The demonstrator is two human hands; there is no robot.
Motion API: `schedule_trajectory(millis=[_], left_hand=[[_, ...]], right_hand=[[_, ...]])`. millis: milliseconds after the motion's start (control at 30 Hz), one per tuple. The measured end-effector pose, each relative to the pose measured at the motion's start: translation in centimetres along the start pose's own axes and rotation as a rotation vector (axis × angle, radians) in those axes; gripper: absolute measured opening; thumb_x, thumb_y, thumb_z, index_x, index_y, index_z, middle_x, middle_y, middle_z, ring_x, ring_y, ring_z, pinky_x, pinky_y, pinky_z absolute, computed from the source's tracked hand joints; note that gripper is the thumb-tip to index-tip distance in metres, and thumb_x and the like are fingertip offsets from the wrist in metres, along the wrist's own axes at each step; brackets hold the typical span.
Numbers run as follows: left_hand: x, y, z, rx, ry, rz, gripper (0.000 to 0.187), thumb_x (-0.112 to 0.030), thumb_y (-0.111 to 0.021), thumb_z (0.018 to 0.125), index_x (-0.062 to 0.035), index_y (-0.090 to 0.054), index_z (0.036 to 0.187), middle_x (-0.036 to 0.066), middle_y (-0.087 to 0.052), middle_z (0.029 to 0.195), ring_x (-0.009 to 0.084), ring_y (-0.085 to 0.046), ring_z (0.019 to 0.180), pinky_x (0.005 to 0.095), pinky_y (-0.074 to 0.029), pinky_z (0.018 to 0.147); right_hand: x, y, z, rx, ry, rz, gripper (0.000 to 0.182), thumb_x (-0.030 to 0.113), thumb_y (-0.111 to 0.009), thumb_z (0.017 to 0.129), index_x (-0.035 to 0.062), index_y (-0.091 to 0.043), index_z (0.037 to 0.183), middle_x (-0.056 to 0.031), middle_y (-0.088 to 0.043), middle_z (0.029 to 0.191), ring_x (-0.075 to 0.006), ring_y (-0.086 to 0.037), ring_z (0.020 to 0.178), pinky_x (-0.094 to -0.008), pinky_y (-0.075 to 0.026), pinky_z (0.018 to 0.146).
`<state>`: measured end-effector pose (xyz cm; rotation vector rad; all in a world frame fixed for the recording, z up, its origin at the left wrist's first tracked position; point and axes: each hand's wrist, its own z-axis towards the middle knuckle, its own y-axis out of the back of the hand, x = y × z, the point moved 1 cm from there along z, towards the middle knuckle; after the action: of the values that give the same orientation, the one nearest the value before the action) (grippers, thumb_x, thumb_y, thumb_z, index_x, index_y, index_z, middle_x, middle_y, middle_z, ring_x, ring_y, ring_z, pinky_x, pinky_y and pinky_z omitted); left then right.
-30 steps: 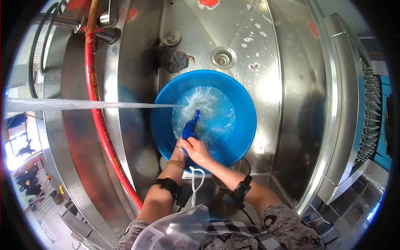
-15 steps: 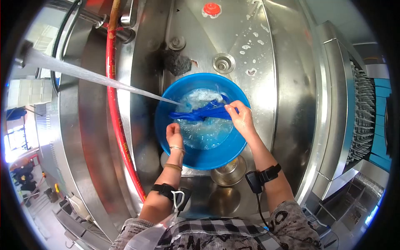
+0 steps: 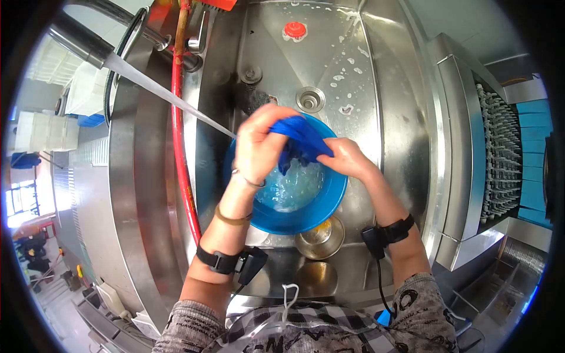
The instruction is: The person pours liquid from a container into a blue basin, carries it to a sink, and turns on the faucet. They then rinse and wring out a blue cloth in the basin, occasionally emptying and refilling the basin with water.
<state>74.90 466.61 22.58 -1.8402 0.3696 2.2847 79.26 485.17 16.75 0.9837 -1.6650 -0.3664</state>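
Two forearms with dark wrist straps rise from the checked sleeves at the bottom edge, where the torso is cut off. Just past them a small metal bowl sits half tucked under the blue basin. Above the basin's water, the left hand and the right hand are both clenched on a bunched blue cloth; its long axis runs roughly left to right between the fists. How far it hangs is hard to tell, since the fingers cover its ends. Farther off, a water jet slants toward the left hand, beside the sink drain and a red hose.
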Motion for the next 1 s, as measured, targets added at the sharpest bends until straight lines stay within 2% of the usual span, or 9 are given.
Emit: schedule_trajectory(millis=[67,167,333,500,600,767,833,933,1000], left_hand=[[-2.6,1.9,0.0,-0.060,-0.149,0.094,0.020,0.004,-0.048,0.066,-0.0019,-0.058,0.082,0.005,-0.053,0.072,0.0127,-0.051,0.067,0.0224,-0.041,0.059],[-1.1,3.6,-2.3,-0.143,-0.085,0.217,0.023,0.004,-0.047,0.065,-0.0021,-0.058,0.084,0.006,-0.054,0.074,0.0142,-0.052,0.068,0.0230,-0.041,0.061],[16.0,2.6,-10.8,-0.190,0.281,0.521,0.029,0.006,-0.049,0.059,-0.0082,-0.061,0.082,0.011,-0.058,0.076,0.0223,-0.056,0.072,0.0266,-0.044,0.067],[25.1,-0.4,-18.0,0.559,0.974,1.097,0.030,-0.020,-0.054,0.069,-0.0187,-0.057,0.098,0.013,-0.049,0.106,0.0285,-0.047,0.099,0.0364,-0.039,0.083],[24.3,-2.9,-19.5,1.044,0.794,1.155,0.030,-0.022,-0.048,0.073,-0.0212,-0.053,0.102,0.010,-0.041,0.115,0.0277,-0.037,0.109,0.0426,-0.031,0.089],[25.6,-0.2,-17.7,0.750,0.805,1.310,0.031,-0.026,-0.053,0.072,-0.0209,-0.053,0.103,0.008,-0.041,0.119,0.0269,-0.033,0.113,0.0450,-0.024,0.093],[24.9,-1.0,-18.9,0.892,0.806,1.236,0.028,-0.026,-0.053,0.072,-0.0205,-0.055,0.099,0.009,-0.040,0.119,0.0272,-0.034,0.111,0.0456,-0.025,0.091],[24.6,-0.4,-18.8,1.046,0.775,1.106,0.017,-0.017,-0.054,0.070,-0.0140,-0.059,0.086,0.011,-0.052,0.104,0.0212,-0.048,0.094,0.0395,-0.035,0.082],[24.7,2.0,-17.3,0.471,1.025,0.398,0.013,-0.011,-0.055,0.065,-0.0070,-0.057,0.077,0.007,-0.058,0.079,0.0157,-0.053,0.071,0.0321,-0.042,0.066]], right_hand=[[-1.9,0.2,-0.6,-0.306,0.098,0.488,0.018,-0.003,-0.058,0.065,0.0014,-0.056,0.082,-0.0039,-0.056,0.081,-0.0138,-0.053,0.067,-0.0242,-0.041,0.059],[-1.0,2.7,-2.2,-0.510,0.158,0.397,0.019,-0.007,-0.056,0.061,0.0029,-0.056,0.077,-0.0007,-0.051,0.074,-0.0110,-0.047,0.062,-0.0218,-0.037,0.053],[-7.1,-8.1,0.7,-0.415,0.249,-0.064,0.017,0.001,-0.056,0.058,0.0097,-0.058,0.072,-0.0062,-0.053,0.076,-0.0252,-0.049,0.076,-0.0348,-0.042,0.066],[-10.3,-23.1,0.8,0.207,-0.221,-0.523,0.037,0.015,-0.045,0.075,0.0258,-0.047,0.110,-0.0094,-0.041,0.111,-0.0277,-0.031,0.109,-0.0507,-0.024,0.086],[-9.1,-27.3,0.0,0.291,-0.094,-0.504,0.043,0.015,-0.049,0.070,0.0235,-0.046,0.112,-0.0103,-0.047,0.105,-0.0281,-0.040,0.103,-0.0449,-0.029,0.087],[-11.2,-24.6,-0.5,-0.012,-0.188,-0.454,0.030,0.018,-0.055,0.065,0.0203,-0.054,0.096,-0.0108,-0.053,0.097,-0.0252,-0.050,0.090,-0.0402,-0.034,0.079],[-10.6,-24.5,-1.1,-0.024,-0.124,-0.453,0.032,0.019,-0.056,0.065,0.0194,-0.054,0.097,-0.0111,-0.055,0.096,-0.0250,-0.052,0.087,-0.0400,-0.035,0.079],[-10.4,-24.0,-0.9,0.511,-0.207,-0.193,0.032,0.019,-0.057,0.065,0.0141,-0.057,0.096,-0.0116,-0.057,0.092,-0.0247,-0.054,0.083,-0.0364,-0.039,0.076],[-11.1,-20.7,0.1,0.466,-0.217,0.170,0.029,0.019,-0.054,0.066,0.0114,-0.060,0.093,-0.0132,-0.059,0.088,-0.0250,-0.056,0.080,-0.0324,-0.042,0.073]])
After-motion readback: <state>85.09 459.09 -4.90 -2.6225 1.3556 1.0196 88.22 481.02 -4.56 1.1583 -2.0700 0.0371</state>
